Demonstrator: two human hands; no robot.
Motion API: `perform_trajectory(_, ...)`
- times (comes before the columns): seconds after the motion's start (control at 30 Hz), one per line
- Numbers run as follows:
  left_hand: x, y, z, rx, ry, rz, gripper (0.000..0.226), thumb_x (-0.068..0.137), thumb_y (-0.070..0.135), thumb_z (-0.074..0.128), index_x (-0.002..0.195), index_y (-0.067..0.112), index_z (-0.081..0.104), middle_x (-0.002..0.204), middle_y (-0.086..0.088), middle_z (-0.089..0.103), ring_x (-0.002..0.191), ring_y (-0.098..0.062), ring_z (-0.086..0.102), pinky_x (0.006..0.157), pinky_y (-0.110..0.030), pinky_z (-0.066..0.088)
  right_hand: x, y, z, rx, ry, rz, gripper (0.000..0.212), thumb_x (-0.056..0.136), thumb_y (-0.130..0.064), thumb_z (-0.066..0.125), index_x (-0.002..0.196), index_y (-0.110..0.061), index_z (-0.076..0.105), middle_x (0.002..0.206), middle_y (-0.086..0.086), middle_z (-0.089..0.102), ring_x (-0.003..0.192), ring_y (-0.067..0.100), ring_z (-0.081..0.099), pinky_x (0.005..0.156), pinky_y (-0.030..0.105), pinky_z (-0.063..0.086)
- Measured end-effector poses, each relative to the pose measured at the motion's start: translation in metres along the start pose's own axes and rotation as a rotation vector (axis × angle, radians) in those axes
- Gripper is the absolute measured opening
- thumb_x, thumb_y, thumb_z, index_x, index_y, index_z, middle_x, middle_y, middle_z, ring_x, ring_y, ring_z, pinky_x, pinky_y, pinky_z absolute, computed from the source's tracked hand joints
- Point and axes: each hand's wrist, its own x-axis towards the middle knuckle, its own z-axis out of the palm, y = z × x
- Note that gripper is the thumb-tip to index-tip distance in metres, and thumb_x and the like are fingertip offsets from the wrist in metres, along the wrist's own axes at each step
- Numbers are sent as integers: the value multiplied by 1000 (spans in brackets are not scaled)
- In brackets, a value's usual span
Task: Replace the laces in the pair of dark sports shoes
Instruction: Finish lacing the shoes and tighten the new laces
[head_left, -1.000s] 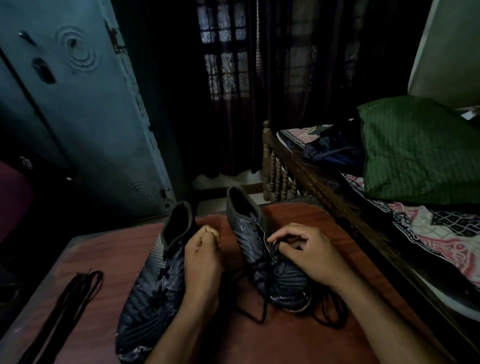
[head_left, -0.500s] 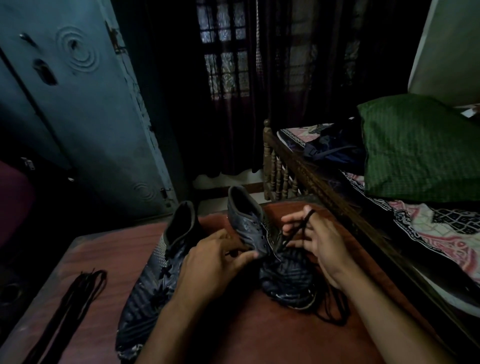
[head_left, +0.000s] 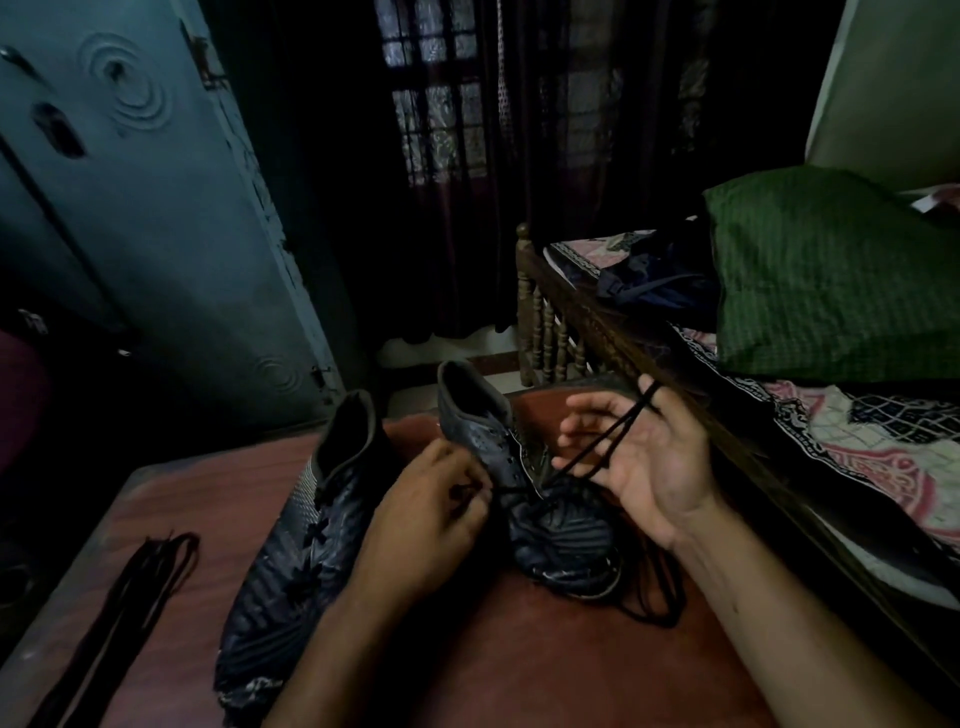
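Two dark patterned sports shoes lie on the reddish-brown table (head_left: 545, 670), toes toward me. The left shoe (head_left: 301, 525) lies beside my left forearm. At the lace holes of the right shoe (head_left: 550, 540), my left hand (head_left: 431, 514) pinches a black lace (head_left: 597, 447). A loop of that lace runs up and hooks over the fingers of my right hand (head_left: 649, 457), which is lifted palm-up above the shoe. Slack lace (head_left: 654, 597) trails on the table to the right of the shoe.
A bundle of spare dark laces (head_left: 119, 623) lies near the table's left front edge. A wooden bed frame (head_left: 582, 332) with a green pillow (head_left: 831, 275) runs close along the right. A grey-blue metal cupboard (head_left: 145, 218) stands at the left.
My right hand has risen up and to the right, drawing a loop of lace out of the right shoe. My left hand crossed from the left shoe to the right shoe's lace holes.
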Motion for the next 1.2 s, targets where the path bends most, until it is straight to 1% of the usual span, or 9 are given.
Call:
perform_trajectory(0.13, -2, 7, 16, -547, 194, -314, 22, 87, 32, 60, 78, 13, 54, 85, 6, 72, 80, -14, 66, 74, -31, 53, 1, 0, 1, 31, -14, 17, 60, 63, -54, 72, 93, -2, 69, 86, 18, 66, 84, 30, 64, 93, 55, 48)
perform_trajectory(0.23, -1, 12, 15, -843, 288, -444, 32, 99, 26, 55, 82, 1, 46, 99, -7, 78, 92, -27, 71, 85, -41, 57, -1, 1, 4, 18, -4, 2, 25, 74, -31, 57, 74, -6, 59, 71, 12, 55, 76, 27, 59, 93, 53, 46)
perform_trajectory(0.37, 2, 26, 5, -1106, 322, -522, 44, 107, 15, 41, 67, 22, 57, 71, -5, 67, 73, -21, 66, 65, -28, 53, 0, 4, 5, -86, -1, 25, 17, 77, -23, 48, 65, -12, 52, 64, 8, 44, 68, 23, 59, 100, 54, 38)
perform_trajectory(0.47, 2, 23, 7, -997, 354, -515, 36, 105, 13, 44, 71, 22, 47, 58, 5, 43, 56, -15, 43, 53, -27, 38, 1, 5, 6, -62, 38, 44, 13, 81, -16, 44, 70, -11, 49, 64, 8, 42, 63, 20, 56, 88, 49, 43)
perform_trajectory(0.57, 1, 18, 3, -570, 351, -326, 19, 98, 14, 60, 79, 16, 60, 63, 9, 59, 57, -8, 52, 54, -20, 43, 0, 5, 8, -58, 21, 63, 18, 87, -9, 37, 71, -10, 45, 64, 9, 44, 62, 23, 59, 73, 38, 48)
perform_trajectory(0.67, 0, 14, -6, -130, 155, -199, 6, 85, 41, 78, 90, 42, 75, 76, 21, 69, 69, 0, 64, 61, -24, 52, -1, 8, 11, -101, -14, 36, 13, 79, -18, 51, 70, -8, 51, 65, 9, 52, 68, 24, 63, 79, 41, 54)
perform_trajectory(0.77, -1, 7, -13, 126, -53, -214, 43, 78, 57, 80, 109, 69, 54, 82, 24, 71, 76, 4, 66, 69, -30, 58, -2, 13, 12, -336, -24, -35, 24, 85, -24, 74, 71, -10, 60, 71, 10, 60, 71, 19, 66, 77, 31, 53)
perform_trajectory(1.03, -1, 1, -8, 207, -58, -39, 12, 98, 45, 52, 94, 33, 55, 92, 16, 41, 84, -5, 51, 72, -35, 48, -5, 14, 15, -494, -16, -33, 20, 94, -26, 65, 77, -15, 64, 78, 4, 65, 81, 17, 71, 79, 27, 56)
perform_trajectory(1.2, -2, 4, 5, -348, 145, -279, 20, 101, 28, 52, 81, 25, 51, 75, 13, 55, 67, -6, 51, 67, -37, 44, -4, 16, 17, -590, -31, -57, 21, 97, -26, 61, 79, -15, 65, 79, -3, 68, 82, 12, 69, 80, 30, 55)
